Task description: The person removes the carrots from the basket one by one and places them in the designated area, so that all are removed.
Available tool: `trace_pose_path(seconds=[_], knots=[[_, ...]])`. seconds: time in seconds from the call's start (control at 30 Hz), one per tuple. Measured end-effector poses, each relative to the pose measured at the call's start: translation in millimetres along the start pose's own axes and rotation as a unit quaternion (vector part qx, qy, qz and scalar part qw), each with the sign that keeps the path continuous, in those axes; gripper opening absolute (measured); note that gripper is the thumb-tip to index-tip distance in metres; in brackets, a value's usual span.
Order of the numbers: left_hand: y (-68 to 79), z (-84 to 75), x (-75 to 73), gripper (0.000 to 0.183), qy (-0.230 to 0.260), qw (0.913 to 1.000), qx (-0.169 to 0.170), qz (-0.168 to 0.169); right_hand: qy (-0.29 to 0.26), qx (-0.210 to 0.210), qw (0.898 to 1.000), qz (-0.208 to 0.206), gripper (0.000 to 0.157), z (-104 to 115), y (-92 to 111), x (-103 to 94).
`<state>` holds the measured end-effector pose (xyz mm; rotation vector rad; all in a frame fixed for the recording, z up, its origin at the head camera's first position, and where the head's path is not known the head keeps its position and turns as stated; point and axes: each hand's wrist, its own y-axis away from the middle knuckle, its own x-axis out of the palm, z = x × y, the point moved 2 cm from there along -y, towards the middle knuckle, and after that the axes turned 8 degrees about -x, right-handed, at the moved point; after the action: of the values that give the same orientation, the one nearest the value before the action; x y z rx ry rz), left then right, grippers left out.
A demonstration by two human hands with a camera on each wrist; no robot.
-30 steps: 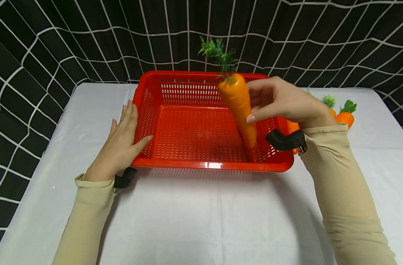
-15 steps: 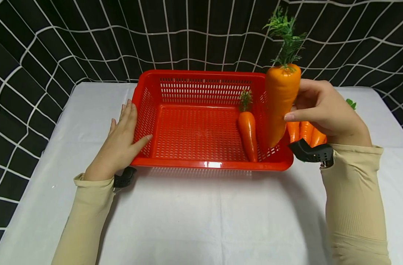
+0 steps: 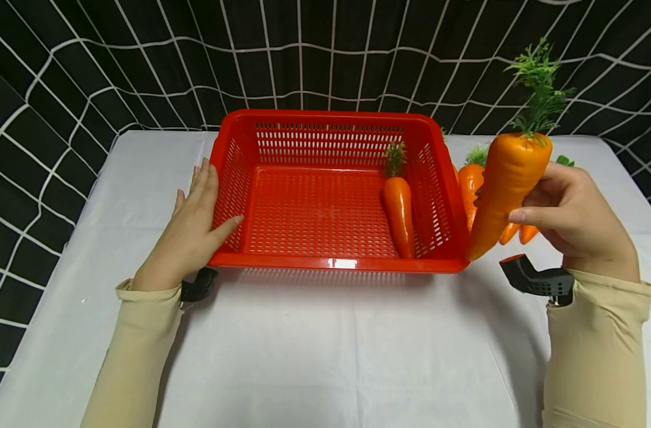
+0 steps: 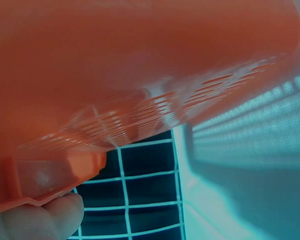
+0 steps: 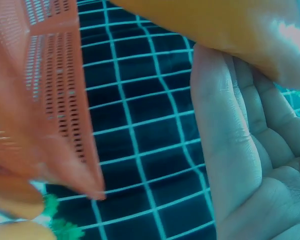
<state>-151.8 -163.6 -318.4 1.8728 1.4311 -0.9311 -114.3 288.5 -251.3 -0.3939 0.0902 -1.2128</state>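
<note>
A red slotted plastic basket [image 3: 330, 263] stands on the white cloth. My left hand [image 3: 188, 232] rests on its left rim, fingers straight along the outside and thumb reaching over to the inside. In the left wrist view, fingertips [image 4: 65, 215] touch the rim. My right hand [image 3: 582, 217] grips a large orange carrot [image 3: 509, 184] between thumb and fingers; its feathery green top points up and its tip overlaps the basket's front right corner. The right wrist view shows this carrot [image 5: 230, 25] above straight fingers. A smaller carrot [image 3: 399, 211] lies inside the basket on the right.
Several more orange carrots [image 3: 469, 184] with green tops lie on the white cloth [image 3: 357, 345] right of the basket, partly hidden by the held carrot and right hand. A black curtain with white netting [image 3: 314, 71] hangs behind and along both sides.
My right hand has carried the large carrot rightward, from above the basket to beyond its right rim, uncovering the smaller carrot inside. My left hand has stayed at the left rim.
</note>
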Motion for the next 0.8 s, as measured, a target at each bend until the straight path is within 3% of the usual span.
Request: trace_pose_path(seconds=[0.1, 0.3, 0.6, 0.8], knots=[[0.1, 1.1, 0.2, 0.081, 0.001, 1.0000, 0.000, -0.001, 0.004, -0.004, 1.000, -0.031, 0.041, -6, 10, -5.7], [0.1, 1.5, 0.1, 0.081, 0.000, 1.0000, 0.000, -0.002, 0.015, 0.019, 0.999, -0.045, 0.046, -17, 34, -23.4], [-3.1, 1.3, 1.4, 0.081, 0.004, 0.9999, 0.010, 0.003, 0.043, 0.089, 0.995, -0.002, 0.051, -34, 68, -42.7], [-1.8, 3.7, 1.8, 0.082, 0.011, 0.9999, 0.008, 0.006, 0.080, 0.161, 0.984, 0.016, 0.050, -49, 75, -48.7]])
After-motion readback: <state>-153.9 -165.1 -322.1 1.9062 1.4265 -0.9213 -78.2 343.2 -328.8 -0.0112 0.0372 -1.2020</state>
